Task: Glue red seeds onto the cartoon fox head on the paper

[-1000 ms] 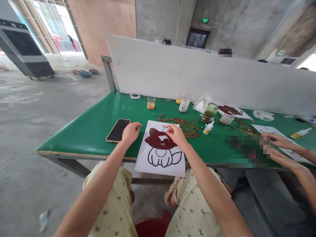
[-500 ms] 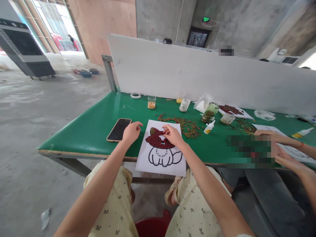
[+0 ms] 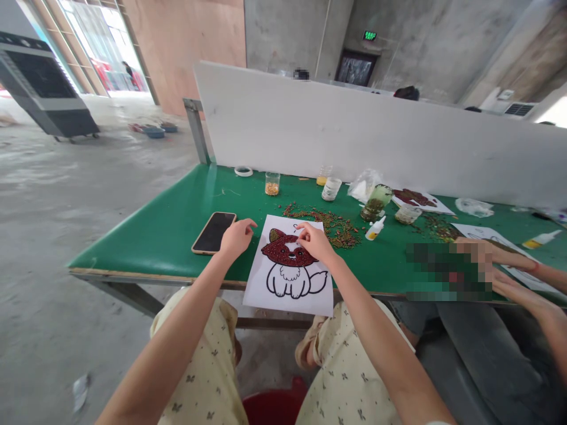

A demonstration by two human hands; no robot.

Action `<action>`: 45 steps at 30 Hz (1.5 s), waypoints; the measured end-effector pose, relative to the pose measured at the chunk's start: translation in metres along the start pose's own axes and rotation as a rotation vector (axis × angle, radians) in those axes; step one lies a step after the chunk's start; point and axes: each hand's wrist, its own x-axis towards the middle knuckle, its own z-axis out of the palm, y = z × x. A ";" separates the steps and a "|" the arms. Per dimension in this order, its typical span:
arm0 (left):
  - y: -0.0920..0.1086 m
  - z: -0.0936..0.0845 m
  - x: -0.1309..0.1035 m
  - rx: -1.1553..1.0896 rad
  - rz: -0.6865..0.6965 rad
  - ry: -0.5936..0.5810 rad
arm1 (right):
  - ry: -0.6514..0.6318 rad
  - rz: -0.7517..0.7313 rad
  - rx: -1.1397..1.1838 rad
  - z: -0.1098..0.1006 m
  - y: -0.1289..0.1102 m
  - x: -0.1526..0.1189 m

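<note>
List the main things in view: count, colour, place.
Long table: 1, green, centre
Paper animal drawing: 1, white, dark-red head, table's near edge
Flat rectangular phone: 1, black, tan-edged, left of drawing
Small loose seeds: many, brown and green, beyond drawing
Clear cylindrical containers: 5, varied contents, table's far half
Nozzled plastic bottles: 2, white and yellow, right
Crumpled plastic bags: 2, clear, right half
Other paper sheets: 2, white, right
Upright panel: 1, white, behind table
Co-worker's hands: 2, far right
Left hand: 1, left of drawing
Right hand: 1, over drawing

A grey air cooler [image 3: 46, 85] stands on the floor [image 3: 88, 189] near a blue basin [image 3: 153, 133]; a green exit sign [image 3: 369, 35] glows.
</note>
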 end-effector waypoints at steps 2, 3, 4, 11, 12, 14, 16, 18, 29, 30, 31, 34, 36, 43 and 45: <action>0.000 0.000 0.000 0.002 -0.004 -0.009 | -0.013 0.003 -0.014 0.003 0.000 0.000; 0.000 0.000 0.000 0.002 -0.007 -0.015 | -0.018 0.002 -0.016 0.004 0.001 0.000; 0.000 0.000 -0.001 0.001 -0.010 -0.020 | -0.023 -0.001 -0.014 0.005 0.001 0.000; 0.000 -0.002 -0.002 -0.012 -0.026 -0.037 | -0.029 0.003 0.001 0.005 0.000 0.001; 0.001 -0.003 -0.002 -0.012 -0.030 -0.038 | -0.026 0.005 0.002 0.005 0.000 0.001; 0.002 -0.003 -0.002 -0.012 -0.038 -0.040 | -0.023 0.011 0.003 0.005 -0.001 0.002; 0.002 -0.003 -0.002 -0.015 -0.041 -0.043 | -0.024 0.023 0.005 0.005 -0.001 0.004; 0.001 -0.003 -0.002 -0.018 -0.039 -0.045 | -0.024 0.032 0.010 0.006 0.000 0.006; -0.007 0.003 0.001 -0.054 -0.021 -0.034 | 0.037 0.031 -0.067 -0.003 -0.008 0.010; -0.008 0.003 0.002 -0.055 -0.020 -0.032 | 0.038 0.029 -0.064 -0.004 -0.009 0.009; -0.008 0.004 0.002 -0.056 -0.020 -0.029 | 0.033 0.028 -0.062 -0.005 -0.009 0.009; -0.008 0.004 0.002 -0.059 -0.020 -0.027 | 0.003 0.021 -0.061 -0.003 -0.010 0.008; -0.008 0.004 0.002 -0.061 -0.020 -0.027 | -0.017 0.028 -0.060 -0.002 -0.010 0.008; -0.009 0.004 0.002 -0.065 -0.016 -0.032 | -0.037 0.047 -0.076 0.001 -0.009 0.008; -0.009 0.003 0.003 -0.068 -0.010 -0.037 | -0.043 0.048 -0.081 0.000 -0.010 0.009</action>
